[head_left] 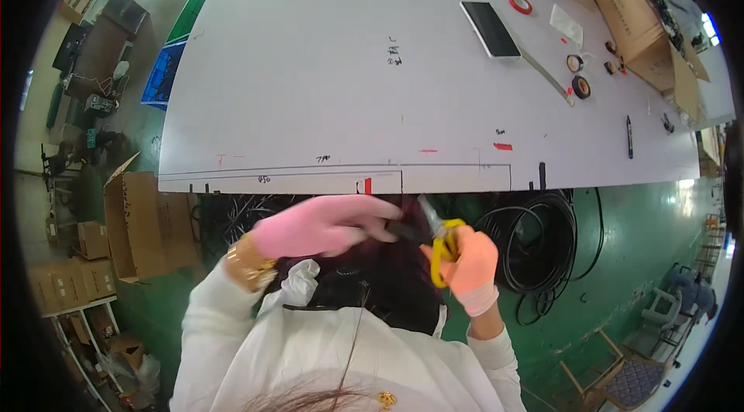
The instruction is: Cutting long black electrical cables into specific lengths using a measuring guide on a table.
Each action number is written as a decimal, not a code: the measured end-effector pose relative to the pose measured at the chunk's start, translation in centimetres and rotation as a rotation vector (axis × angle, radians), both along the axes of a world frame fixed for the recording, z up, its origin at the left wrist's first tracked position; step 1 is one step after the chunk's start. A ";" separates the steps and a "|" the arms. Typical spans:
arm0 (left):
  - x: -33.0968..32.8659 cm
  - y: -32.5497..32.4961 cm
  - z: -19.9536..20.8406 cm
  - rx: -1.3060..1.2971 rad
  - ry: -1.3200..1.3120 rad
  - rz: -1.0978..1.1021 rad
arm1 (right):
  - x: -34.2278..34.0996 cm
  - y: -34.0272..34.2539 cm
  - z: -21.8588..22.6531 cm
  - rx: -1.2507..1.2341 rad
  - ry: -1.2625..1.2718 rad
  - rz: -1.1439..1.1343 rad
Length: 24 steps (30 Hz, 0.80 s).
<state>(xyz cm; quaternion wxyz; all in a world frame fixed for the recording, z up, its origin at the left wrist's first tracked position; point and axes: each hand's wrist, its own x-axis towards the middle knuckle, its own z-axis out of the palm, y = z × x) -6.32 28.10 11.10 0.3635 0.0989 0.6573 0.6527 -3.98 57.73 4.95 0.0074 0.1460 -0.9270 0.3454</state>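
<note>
My right hand [472, 266], in a peach-coloured glove, is closed round the yellow handles of a pair of scissors [442, 245]. The blades point up toward the table's near edge. My left hand [329, 226], in a pink glove, reaches rightward just below that edge, its fingers blurred by motion. A dark, smeared shape [406, 232] lies between its fingertips and the scissors; whether the hand grips it does not show. Beyond both hands is the white table [325, 86], with ruled lines, handwritten marks and red and black strips along its near edge.
Coiled black cable [539, 245] lies on the green floor to the right; a cardboard box [151, 226] stands at left. On the table are a phone-like device [490, 30], tape rolls [580, 87], a metal ruler [549, 77], a marker [629, 137] and a large carton [628, 17].
</note>
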 end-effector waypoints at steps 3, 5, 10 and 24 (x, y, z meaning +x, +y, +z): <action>4.1 -8.4 0.9 -0.337 -0.132 0.492 | -0.3 -1.0 1.2 -0.035 -0.013 0.042; 6.4 -12.2 0.8 -1.123 0.063 0.574 | -0.3 -1.7 2.8 -0.038 -0.073 0.022; 8.0 -7.1 -1.3 -0.793 0.362 0.443 | -0.7 -7.5 5.9 -0.217 -0.133 0.173; 3.9 -5.8 -1.4 0.577 0.423 0.520 | -4.9 -10.4 6.6 -0.005 -0.612 0.268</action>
